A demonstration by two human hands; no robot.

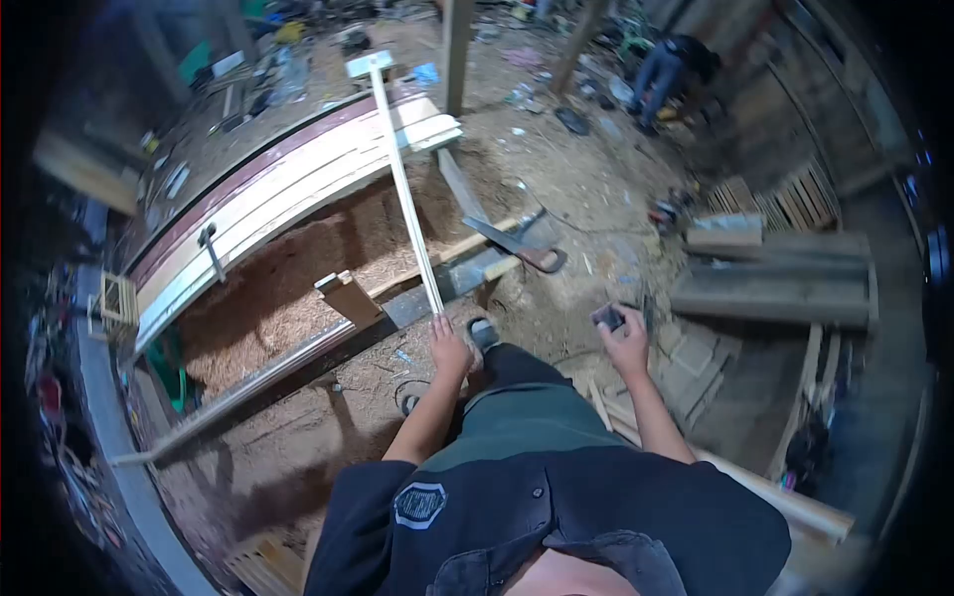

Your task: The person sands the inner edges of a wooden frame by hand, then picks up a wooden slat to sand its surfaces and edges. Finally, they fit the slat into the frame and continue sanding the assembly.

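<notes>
My left hand (pixel 450 350) is closed on the near end of a long, narrow wooden strip (pixel 405 194). The strip runs away from me across the workbench, and its far end lies over a pale block (pixel 370 64). In my right hand (pixel 628 348), held out to the right of my body, is a small dark block (pixel 608 318), gripped between thumb and fingers. Left of the right hand, a handsaw (pixel 517 246) with a brown handle rests on the bench's right end.
Pale boards (pixel 298 184) lie along the bench's far side, with a clamp (pixel 212 250) standing on them. Wood shavings (pixel 263 323) fill its middle. A short wooden block (pixel 348 301) stands at the near rail. Another person (pixel 668 79) bends over at the back right, beyond stacked wooden slats (pixel 795 204).
</notes>
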